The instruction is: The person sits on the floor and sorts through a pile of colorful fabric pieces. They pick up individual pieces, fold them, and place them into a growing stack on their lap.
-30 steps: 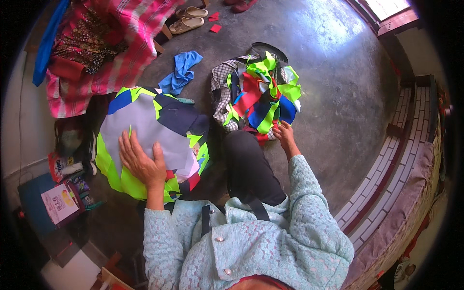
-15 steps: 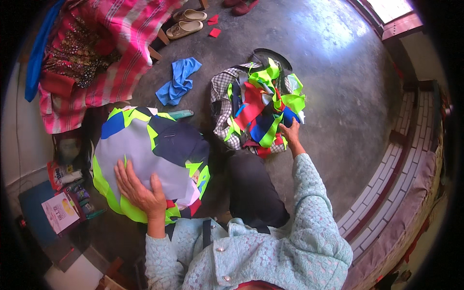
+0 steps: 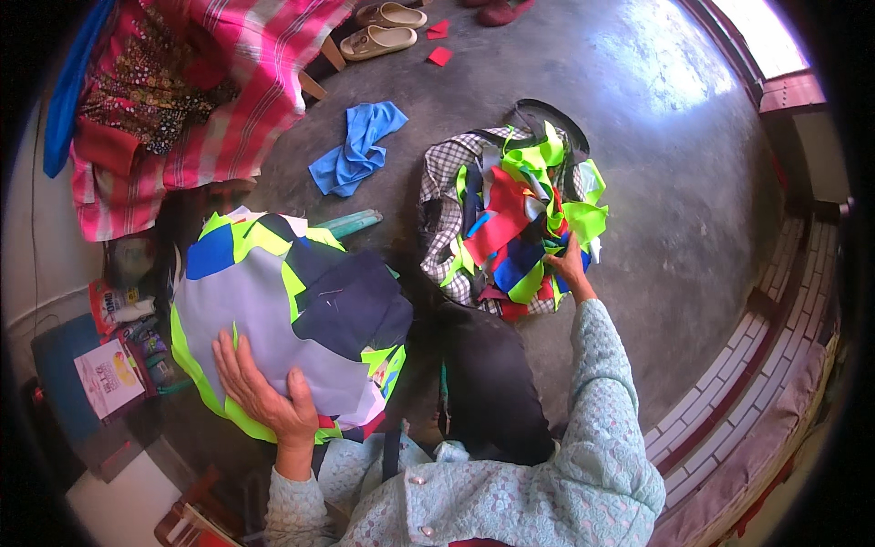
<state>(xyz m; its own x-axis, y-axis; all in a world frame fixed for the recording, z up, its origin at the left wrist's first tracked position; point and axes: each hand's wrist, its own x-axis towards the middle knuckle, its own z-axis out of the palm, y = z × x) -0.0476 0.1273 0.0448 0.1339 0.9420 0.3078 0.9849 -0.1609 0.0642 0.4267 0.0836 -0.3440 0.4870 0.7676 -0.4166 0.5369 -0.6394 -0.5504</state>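
Note:
My left hand lies flat, fingers stretched, on a large grey cloth piece that covers a rounded heap of fabric in front of me. Dark navy cloth and bright yellow-green strips show around the grey, with a blue patch at its far left. To the right, a checked bag stands open on the floor, full of coloured fabric scraps. At its near right side my right hand has its thumb and fingers closed around scraps; some fingertips are hidden among them.
A crumpled blue cloth lies on the grey floor beyond the heap. Beige shoes and small red pieces are farther off. A pink checked cloth hangs at the left, above packets and a box. My dark-clad leg separates heap and bag.
The view has shifted, so the heap and bag appear slightly lower and farther apart. My right hand has moved deeper among the scraps at the bag. My left hand stays on the grey cloth.

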